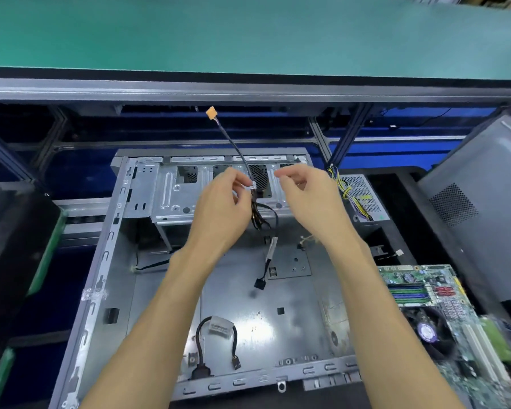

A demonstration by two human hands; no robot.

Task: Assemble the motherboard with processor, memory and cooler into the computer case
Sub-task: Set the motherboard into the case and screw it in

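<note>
**Above the open case, hands on the cable bundle**

Inside the computer case (148, 293), the bare floor panel lies open between your forearms, walled by the left rail and near flange. Your left hand (219, 202) pinches the cable bundle (255, 208) at its clear tie; your right hand (307, 196) hovers just beside it, fingers loosely curled, holding nothing. The motherboard (443, 302) with its cooler (428, 330) sits outside the case, right of your right forearm. Loose cables (216, 346) lie on the floor panel
</note>
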